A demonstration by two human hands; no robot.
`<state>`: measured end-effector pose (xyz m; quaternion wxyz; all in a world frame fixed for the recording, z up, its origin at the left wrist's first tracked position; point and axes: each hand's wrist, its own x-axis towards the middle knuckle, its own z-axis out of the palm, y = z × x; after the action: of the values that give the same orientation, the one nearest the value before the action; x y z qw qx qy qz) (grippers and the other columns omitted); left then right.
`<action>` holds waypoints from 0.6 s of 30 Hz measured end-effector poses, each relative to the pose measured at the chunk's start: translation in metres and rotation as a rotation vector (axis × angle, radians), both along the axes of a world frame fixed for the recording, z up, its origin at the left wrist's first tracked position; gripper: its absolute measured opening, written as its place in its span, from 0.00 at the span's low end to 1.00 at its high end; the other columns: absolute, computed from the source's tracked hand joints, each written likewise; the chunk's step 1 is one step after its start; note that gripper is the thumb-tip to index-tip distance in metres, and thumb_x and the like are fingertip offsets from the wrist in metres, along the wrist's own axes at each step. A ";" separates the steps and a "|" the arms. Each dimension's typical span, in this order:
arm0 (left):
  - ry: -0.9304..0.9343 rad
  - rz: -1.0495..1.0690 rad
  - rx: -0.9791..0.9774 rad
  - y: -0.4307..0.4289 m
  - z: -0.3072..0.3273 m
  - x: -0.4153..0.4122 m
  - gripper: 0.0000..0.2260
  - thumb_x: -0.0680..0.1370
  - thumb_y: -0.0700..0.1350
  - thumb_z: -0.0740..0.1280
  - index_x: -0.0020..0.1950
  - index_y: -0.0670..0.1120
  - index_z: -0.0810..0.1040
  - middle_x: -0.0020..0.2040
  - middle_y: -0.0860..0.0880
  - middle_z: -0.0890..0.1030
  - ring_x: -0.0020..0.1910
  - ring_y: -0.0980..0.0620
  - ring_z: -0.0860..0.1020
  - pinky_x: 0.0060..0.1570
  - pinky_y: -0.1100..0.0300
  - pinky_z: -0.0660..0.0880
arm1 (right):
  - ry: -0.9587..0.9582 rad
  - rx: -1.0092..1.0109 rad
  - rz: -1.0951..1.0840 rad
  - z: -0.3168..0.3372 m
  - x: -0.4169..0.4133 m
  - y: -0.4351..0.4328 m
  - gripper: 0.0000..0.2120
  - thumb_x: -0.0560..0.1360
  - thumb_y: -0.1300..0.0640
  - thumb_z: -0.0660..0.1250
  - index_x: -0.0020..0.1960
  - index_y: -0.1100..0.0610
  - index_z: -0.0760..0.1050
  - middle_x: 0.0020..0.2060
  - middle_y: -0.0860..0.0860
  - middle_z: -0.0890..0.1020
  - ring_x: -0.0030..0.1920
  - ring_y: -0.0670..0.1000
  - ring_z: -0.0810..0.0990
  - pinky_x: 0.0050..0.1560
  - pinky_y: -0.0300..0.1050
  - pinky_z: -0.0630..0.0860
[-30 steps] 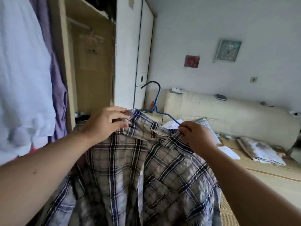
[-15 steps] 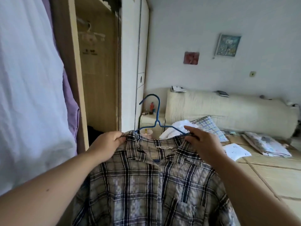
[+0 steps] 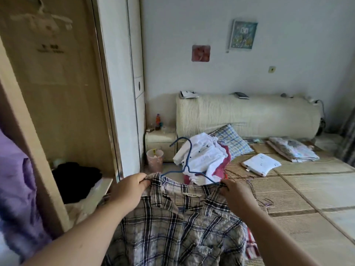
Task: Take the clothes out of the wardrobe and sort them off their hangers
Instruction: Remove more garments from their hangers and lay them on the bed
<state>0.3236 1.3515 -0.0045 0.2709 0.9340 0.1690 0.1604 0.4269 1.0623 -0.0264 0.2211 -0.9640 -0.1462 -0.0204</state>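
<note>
Swung right from the wardrobe toward the bed. Pinched the near checked shirt at both shoulders with left hand and right hand. Left the blue hanger inside, ready to pull out.

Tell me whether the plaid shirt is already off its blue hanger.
No, the blue hanger has both arms tucked inside the collar of the plaid shirt.
</note>
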 end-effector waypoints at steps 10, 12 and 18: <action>0.057 0.007 0.068 0.090 0.008 0.216 0.04 0.78 0.52 0.65 0.47 0.53 0.77 0.36 0.55 0.78 0.37 0.50 0.77 0.36 0.58 0.70 | 0.008 0.133 -0.005 -0.009 0.213 0.078 0.08 0.77 0.53 0.62 0.49 0.57 0.74 0.44 0.56 0.81 0.45 0.59 0.78 0.37 0.46 0.65; 0.052 0.006 0.039 0.108 0.014 0.263 0.02 0.78 0.50 0.65 0.50 0.54 0.76 0.41 0.54 0.78 0.39 0.50 0.77 0.43 0.56 0.73 | -0.003 0.138 0.008 0.002 0.262 0.090 0.07 0.77 0.53 0.61 0.47 0.57 0.73 0.42 0.54 0.79 0.44 0.58 0.78 0.36 0.46 0.65; 0.004 -0.009 0.025 0.151 0.014 0.394 0.06 0.78 0.53 0.63 0.53 0.57 0.77 0.43 0.51 0.82 0.42 0.45 0.79 0.43 0.56 0.72 | 0.000 0.171 -0.026 0.013 0.377 0.121 0.08 0.77 0.52 0.62 0.50 0.56 0.75 0.44 0.53 0.80 0.45 0.56 0.77 0.39 0.45 0.68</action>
<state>0.7174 1.5022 0.0096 0.2595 0.9384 0.1635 0.1594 0.8040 1.1838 -0.0133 0.3024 -0.9434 -0.1316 -0.0358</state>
